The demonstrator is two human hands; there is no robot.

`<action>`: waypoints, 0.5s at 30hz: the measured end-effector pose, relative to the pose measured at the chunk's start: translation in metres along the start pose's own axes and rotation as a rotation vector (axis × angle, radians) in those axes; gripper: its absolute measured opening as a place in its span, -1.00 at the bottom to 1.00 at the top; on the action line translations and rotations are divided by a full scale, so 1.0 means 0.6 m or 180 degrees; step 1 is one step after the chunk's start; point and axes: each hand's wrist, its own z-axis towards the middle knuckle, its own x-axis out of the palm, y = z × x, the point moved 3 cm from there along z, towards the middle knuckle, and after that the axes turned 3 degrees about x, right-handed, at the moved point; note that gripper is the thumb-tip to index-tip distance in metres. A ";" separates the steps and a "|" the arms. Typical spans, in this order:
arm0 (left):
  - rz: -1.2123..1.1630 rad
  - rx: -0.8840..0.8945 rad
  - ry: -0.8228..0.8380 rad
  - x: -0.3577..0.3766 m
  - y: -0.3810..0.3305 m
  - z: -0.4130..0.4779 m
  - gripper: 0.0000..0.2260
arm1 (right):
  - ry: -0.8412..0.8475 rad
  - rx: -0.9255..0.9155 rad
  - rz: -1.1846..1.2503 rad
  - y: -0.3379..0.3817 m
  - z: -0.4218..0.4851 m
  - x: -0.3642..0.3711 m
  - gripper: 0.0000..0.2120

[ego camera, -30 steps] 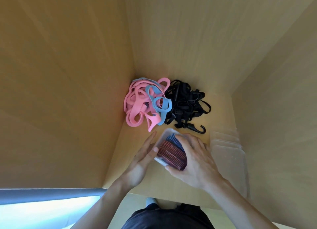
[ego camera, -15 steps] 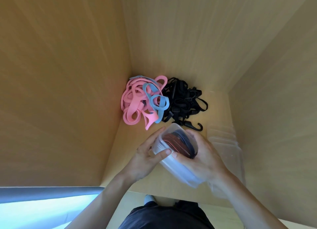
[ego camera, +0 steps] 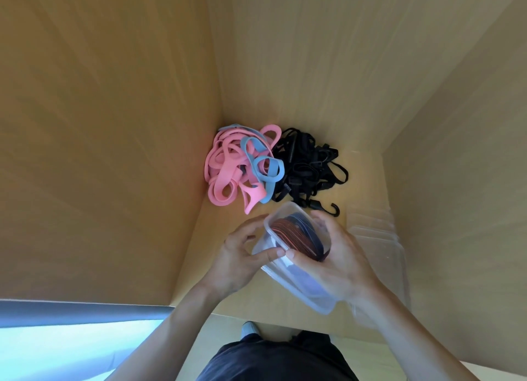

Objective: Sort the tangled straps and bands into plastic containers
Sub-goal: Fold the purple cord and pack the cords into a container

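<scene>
At the far left, a loose heap of pink bands [ego camera: 225, 175] lies in the back corner of a wooden shelf [ego camera: 359, 187]. In front of it, our left hand [ego camera: 239, 255] pinches the near left wall of a clear plastic container [ego camera: 302, 286], thumb by the rim and fingers curled behind. A blue band [ego camera: 262, 167] loops through the right edge of the pink heap.

The container is lifted off the shelf and tipped, with its open mouth turned up and away from us. Inside it sits a flat coil of dark bands [ego camera: 296, 235], reddish and navy. Behind the container is a knot of black straps [ego camera: 308, 167], touching the blue band, with one black hook [ego camera: 333, 209] poking out toward us.

Our right hand [ego camera: 342, 255] wraps the container's right side, thumb on the rim and fingers round the far wall. At the far right is a blurred stack of clear containers [ego camera: 379, 238].

We judge the step to be seating this coil and setting the container aside. To do it well, we level the container first so the coil cannot slide out, press the springy bands flat below the rim, and put it down well apart from the unsorted heap.
</scene>
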 end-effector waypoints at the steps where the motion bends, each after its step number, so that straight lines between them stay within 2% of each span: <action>1: 0.0023 0.0019 -0.0037 -0.001 -0.001 0.001 -0.54 | 0.0004 -0.0001 0.0002 0.002 0.000 -0.001 -0.03; 11: 0.0104 -0.0102 -0.0081 -0.006 -0.006 -0.001 -0.63 | -0.0161 -0.0005 0.0071 0.014 0.004 -0.020 -0.09; 13: 0.0136 -0.0136 -0.0017 -0.011 -0.005 -0.003 -0.50 | -0.0254 -0.0034 0.0099 0.017 0.005 -0.026 -0.13; 15: 0.0079 -0.0103 0.0071 -0.016 -0.015 -0.003 -0.29 | -0.0299 -0.0041 0.0121 0.022 0.006 -0.032 -0.15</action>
